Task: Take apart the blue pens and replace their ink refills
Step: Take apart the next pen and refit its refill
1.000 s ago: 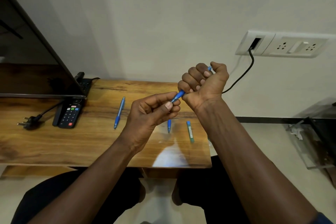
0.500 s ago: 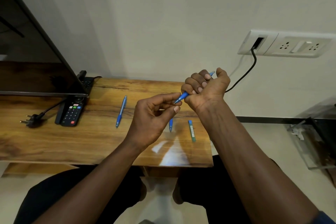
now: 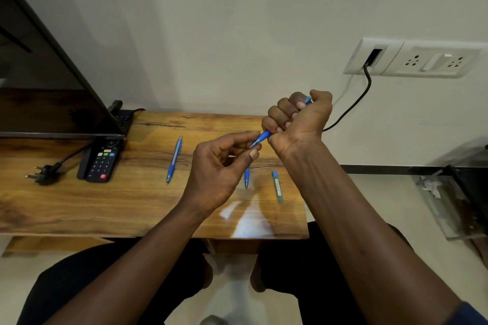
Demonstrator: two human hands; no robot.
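My right hand (image 3: 298, 124) grips a blue pen (image 3: 264, 136) in its fist above the wooden table (image 3: 92, 200). The pen's tip points down and left, and its rear end pokes out by my thumb. My left hand (image 3: 219, 166) pinches the pen's tip between thumb and forefinger. A second blue pen (image 3: 174, 159) lies whole on the table to the left. A short blue pen piece (image 3: 246, 178) lies partly hidden under my left hand. A slim green-blue refill case (image 3: 277, 187) lies to its right.
A TV screen (image 3: 39, 82) stands at the left, with a black remote (image 3: 101, 163) and a loose plug (image 3: 43, 173) below it. A wall socket (image 3: 417, 60) with a black cable (image 3: 353, 111) is at the right. A glass shelf (image 3: 454, 192) sits beyond the table's right edge.
My left fingers slid off the pen's front section toward its tip, so more of the blue barrel shows. My right fist kept its hold and barely moved.
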